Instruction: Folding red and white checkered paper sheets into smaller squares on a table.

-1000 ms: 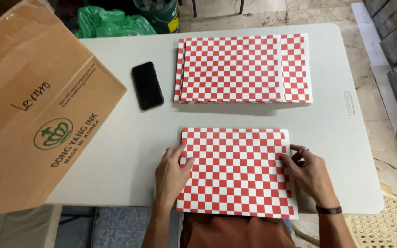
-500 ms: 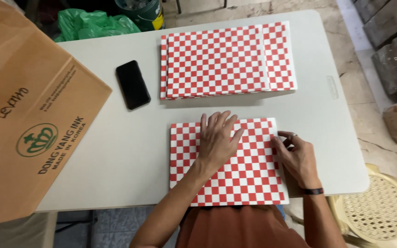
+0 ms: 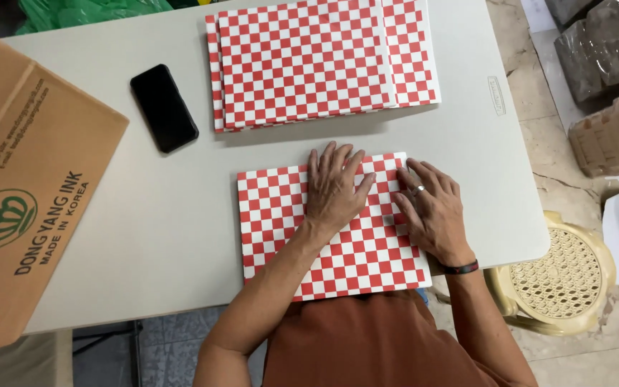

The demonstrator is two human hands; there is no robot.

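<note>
A red-and-white checkered paper sheet (image 3: 274,222) lies at the near edge of the white table (image 3: 145,236). My left hand (image 3: 334,188) presses flat on its upper middle, fingers spread. My right hand (image 3: 431,208), with a ring and a dark wristband, lies flat on the sheet's right edge, right beside the left hand. A stack of the same checkered sheets (image 3: 309,61) rests at the far side of the table, apart from both hands.
A black phone (image 3: 164,107) lies left of the stack. A large brown cardboard box (image 3: 26,193) covers the table's left end. A cream plastic chair (image 3: 567,276) stands at the right on the tiled floor, with wrapped bundles (image 3: 603,93) beyond.
My left hand moved from the sheet's left edge to its upper middle. My right hand shifted inward along the right edge and flattened out. The view has tilted and drawn closer.
</note>
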